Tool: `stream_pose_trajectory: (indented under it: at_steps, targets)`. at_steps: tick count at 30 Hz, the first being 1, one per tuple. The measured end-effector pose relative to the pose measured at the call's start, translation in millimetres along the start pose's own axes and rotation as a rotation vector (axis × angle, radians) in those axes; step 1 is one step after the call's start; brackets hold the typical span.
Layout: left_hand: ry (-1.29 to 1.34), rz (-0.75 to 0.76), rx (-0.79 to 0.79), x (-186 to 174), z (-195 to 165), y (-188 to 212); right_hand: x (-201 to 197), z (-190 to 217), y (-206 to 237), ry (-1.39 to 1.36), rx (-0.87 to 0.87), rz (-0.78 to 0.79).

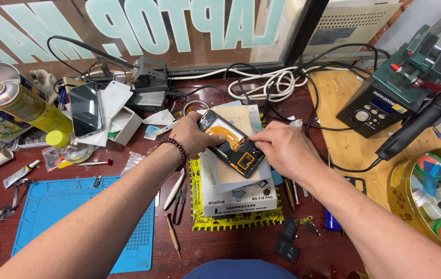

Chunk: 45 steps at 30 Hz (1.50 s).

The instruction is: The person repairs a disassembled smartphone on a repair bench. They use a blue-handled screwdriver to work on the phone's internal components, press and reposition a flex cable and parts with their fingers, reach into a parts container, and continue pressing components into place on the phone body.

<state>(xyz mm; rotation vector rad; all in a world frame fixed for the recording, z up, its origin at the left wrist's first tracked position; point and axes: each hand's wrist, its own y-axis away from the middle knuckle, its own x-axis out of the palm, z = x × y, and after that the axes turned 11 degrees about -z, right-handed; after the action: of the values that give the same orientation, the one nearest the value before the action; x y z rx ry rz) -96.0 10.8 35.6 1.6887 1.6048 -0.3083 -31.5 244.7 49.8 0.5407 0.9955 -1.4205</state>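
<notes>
At frame centre, one opened black smartphone with an orange flex cable [232, 143] lies on one white heating pad [238, 199]; left hand [192, 135] grip clasps its upper end, right hand [281, 147] grip pinches its right edge; one blue silicone mat [55, 206] lower left on the red tabletop [230, 248]

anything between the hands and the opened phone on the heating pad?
No. The left hand already grips the opened phone at its left end, and the right hand has fingertips on its right edge. Nothing visible lies between either hand and it.
</notes>
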Motion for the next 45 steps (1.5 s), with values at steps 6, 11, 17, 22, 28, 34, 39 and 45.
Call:
stream_pose_trajectory:
  at_steps: [6, 11, 17, 22, 28, 34, 39, 45]
  targets:
    - [0.024, -0.047, 0.002, 0.4, 2.3, -3.1, 0.6, 2.5, 2.3, -0.007, -0.028, -0.05]
    - [0.027, -0.025, 0.013, 0.6, 3.8, -3.6, 6.2, 2.4, -5.7, 0.008, -0.016, -0.018]
    - [0.024, -0.013, 0.017, -1.2, 2.3, -2.5, 4.2, 0.7, -4.2, 0.02, 0.01, -0.011]
    - [0.017, -0.018, -0.002, -1.1, 1.5, 0.7, 3.7, 0.8, 4.8, -0.08, -0.079, -0.091]
    - [0.009, -0.013, -0.006, 0.0, -1.7, 1.0, 5.2, -2.3, 4.0, -0.071, -0.006, -0.056]
    - [0.006, -0.023, -0.012, 1.2, 0.4, 0.1, 8.1, -3.6, 5.4, -0.146, 0.012, -0.078]
    - [0.012, -0.015, -0.009, 0.7, 1.3, -0.8, 10.3, 2.8, -3.4, -0.07, 0.005, -0.051]
    - [-0.026, -0.021, 0.001, 1.4, -1.7, 0.2, 7.4, 10.7, -8.9, -0.003, 0.038, -0.018]
